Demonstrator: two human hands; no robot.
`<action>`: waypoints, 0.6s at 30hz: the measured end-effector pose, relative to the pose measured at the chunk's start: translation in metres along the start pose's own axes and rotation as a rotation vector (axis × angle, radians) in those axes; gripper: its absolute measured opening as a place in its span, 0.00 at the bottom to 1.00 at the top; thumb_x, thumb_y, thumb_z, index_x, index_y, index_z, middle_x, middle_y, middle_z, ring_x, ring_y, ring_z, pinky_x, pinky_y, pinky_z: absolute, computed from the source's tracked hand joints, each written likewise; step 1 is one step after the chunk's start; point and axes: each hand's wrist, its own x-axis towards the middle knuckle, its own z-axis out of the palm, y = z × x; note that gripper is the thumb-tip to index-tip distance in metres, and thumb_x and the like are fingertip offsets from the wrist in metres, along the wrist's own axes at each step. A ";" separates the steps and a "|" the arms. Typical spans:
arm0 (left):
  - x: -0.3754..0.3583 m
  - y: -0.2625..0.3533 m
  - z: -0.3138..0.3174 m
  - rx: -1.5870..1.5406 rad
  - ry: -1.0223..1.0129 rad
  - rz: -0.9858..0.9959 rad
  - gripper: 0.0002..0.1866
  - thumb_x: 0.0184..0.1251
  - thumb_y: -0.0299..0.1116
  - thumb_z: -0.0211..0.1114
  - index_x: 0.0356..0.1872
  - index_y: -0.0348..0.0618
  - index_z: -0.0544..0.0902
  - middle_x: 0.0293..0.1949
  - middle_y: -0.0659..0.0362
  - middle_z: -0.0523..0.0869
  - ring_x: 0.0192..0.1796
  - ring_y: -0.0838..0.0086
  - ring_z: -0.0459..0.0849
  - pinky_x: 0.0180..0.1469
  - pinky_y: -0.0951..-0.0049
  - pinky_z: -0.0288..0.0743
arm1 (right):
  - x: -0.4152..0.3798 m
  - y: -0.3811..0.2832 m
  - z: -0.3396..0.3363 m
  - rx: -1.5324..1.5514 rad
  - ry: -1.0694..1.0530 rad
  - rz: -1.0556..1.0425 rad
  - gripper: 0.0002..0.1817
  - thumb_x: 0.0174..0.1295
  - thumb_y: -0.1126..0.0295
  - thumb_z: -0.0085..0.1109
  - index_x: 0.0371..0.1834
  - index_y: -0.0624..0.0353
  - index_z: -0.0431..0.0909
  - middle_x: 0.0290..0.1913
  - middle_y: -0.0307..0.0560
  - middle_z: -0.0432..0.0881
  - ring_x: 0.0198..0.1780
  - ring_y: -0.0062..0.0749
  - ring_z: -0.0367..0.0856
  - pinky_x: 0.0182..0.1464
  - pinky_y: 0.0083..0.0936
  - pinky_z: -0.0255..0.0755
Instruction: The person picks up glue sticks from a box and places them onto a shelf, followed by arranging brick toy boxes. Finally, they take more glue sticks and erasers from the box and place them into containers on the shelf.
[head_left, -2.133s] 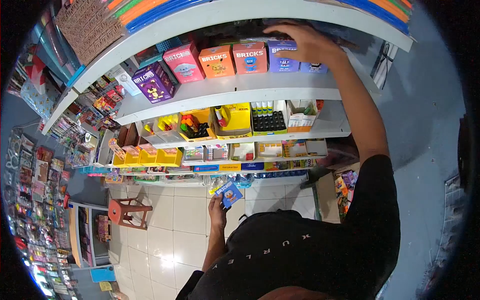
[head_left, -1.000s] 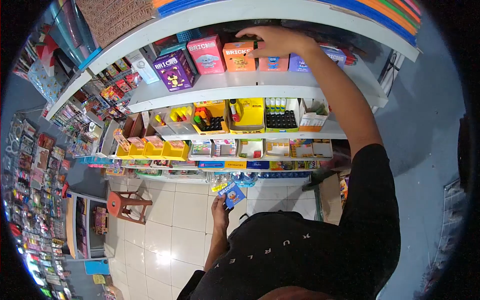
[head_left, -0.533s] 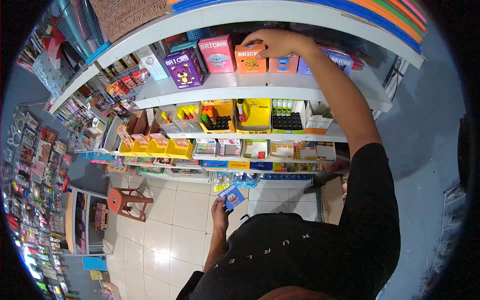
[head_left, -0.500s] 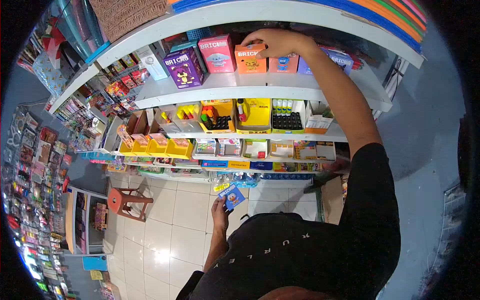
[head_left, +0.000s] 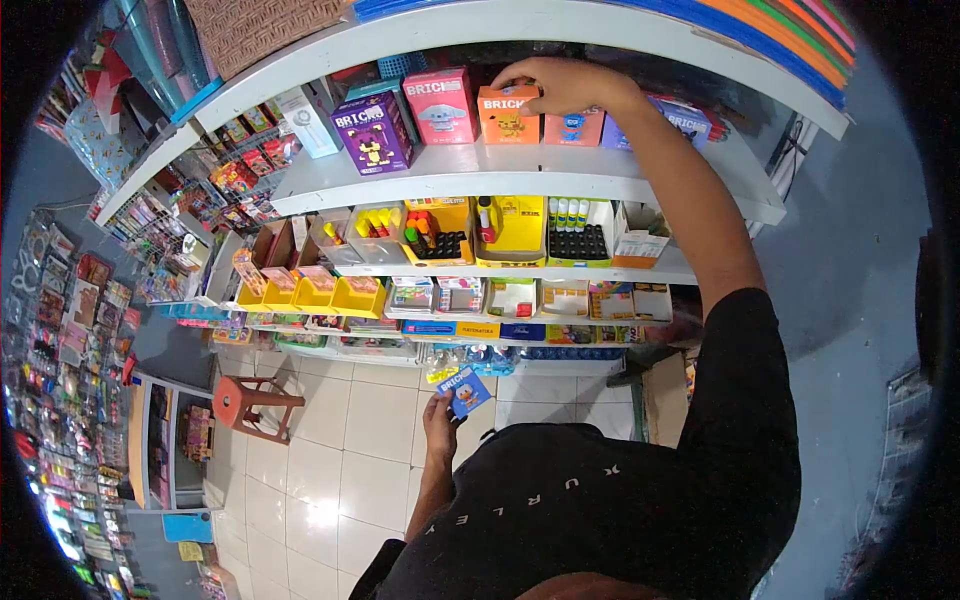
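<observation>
My left hand (head_left: pixel 438 416), low in front of the shelves, is closed on a small blue brick toy box (head_left: pixel 465 393) with a yellow-white character on its front. My right hand (head_left: pixel 565 84) reaches up to the upper shelf. Its fingers curl over the top of an orange brick toy box (head_left: pixel 510 120), which stands upright. Beside that box, below the palm, is a salmon-orange box (head_left: pixel 574 128) with a blue figure. To the left stand a pink box (head_left: pixel 442 108) and a purple box (head_left: pixel 371 134). Behind my right forearm, violet boxes (head_left: pixel 686 120) are partly hidden.
Glue sticks (head_left: pixel 570 212) and markers stand in bins beneath the upper shelf (head_left: pixel 450 187). Yellow trays (head_left: pixel 357 297) line a lower shelf. A reddish-brown stool (head_left: pixel 245 400) stands on the tiled floor at left. Colored sheets (head_left: pixel 770 35) lie on the top shelf's edge above my right arm.
The upper shelf's boxes and my right hand appear slightly farther right, mostly from a small shift of view. Both hands keep their grip.
</observation>
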 end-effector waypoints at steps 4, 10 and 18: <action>0.007 0.002 -0.005 0.011 -0.017 -0.008 0.11 0.69 0.43 0.64 0.42 0.49 0.79 0.37 0.63 0.85 0.37 0.78 0.82 0.40 0.73 0.73 | 0.000 -0.002 -0.001 0.024 -0.020 0.027 0.31 0.57 0.72 0.67 0.66 0.58 0.72 0.61 0.52 0.78 0.60 0.36 0.77 0.62 0.30 0.72; 0.015 0.011 -0.011 0.012 -0.032 0.014 0.12 0.69 0.43 0.64 0.44 0.49 0.79 0.37 0.64 0.85 0.37 0.78 0.82 0.40 0.73 0.73 | 0.008 -0.018 -0.003 0.005 0.104 0.061 0.37 0.57 0.60 0.70 0.70 0.51 0.66 0.66 0.52 0.74 0.63 0.39 0.74 0.64 0.33 0.70; 0.027 0.028 -0.038 0.015 -0.026 0.044 0.13 0.69 0.44 0.64 0.45 0.48 0.79 0.38 0.63 0.85 0.37 0.78 0.82 0.41 0.72 0.73 | 0.071 -0.028 0.021 -0.072 0.268 0.009 0.38 0.59 0.51 0.67 0.72 0.45 0.64 0.70 0.52 0.70 0.67 0.45 0.71 0.69 0.35 0.66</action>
